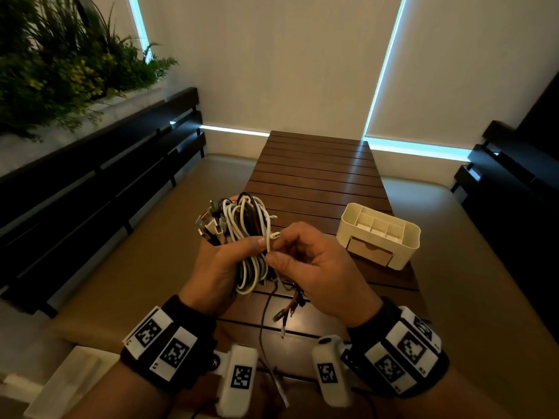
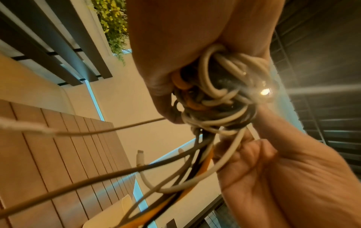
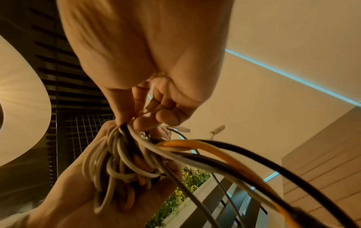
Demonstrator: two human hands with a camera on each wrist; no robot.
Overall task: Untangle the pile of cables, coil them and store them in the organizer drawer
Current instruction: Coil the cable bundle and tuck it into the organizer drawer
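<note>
A tangled bundle of white, black and orange cables [image 1: 242, 231] [image 2: 213, 98] [image 3: 121, 163] is held up above the near end of the wooden table [image 1: 317, 179]. My left hand [image 1: 220, 267] grips the bundle around its middle. My right hand [image 1: 305, 261] pinches a white cable [image 1: 268, 237] [image 3: 136, 135] between thumb and forefinger, just right of the bundle. Loose ends with plugs [image 1: 282, 314] hang down toward the table. The cream organizer [image 1: 379, 234], with open top compartments and a small drawer [image 1: 370, 254] in its front, stands on the table to the right.
Dark slatted benches [image 1: 99, 189] run along both sides of the table. A planter with green foliage [image 1: 60, 58] sits at the upper left. Beige cushions [image 1: 145, 267] lie beside the table. Closed blinds [image 1: 287, 62] cover the far wall.
</note>
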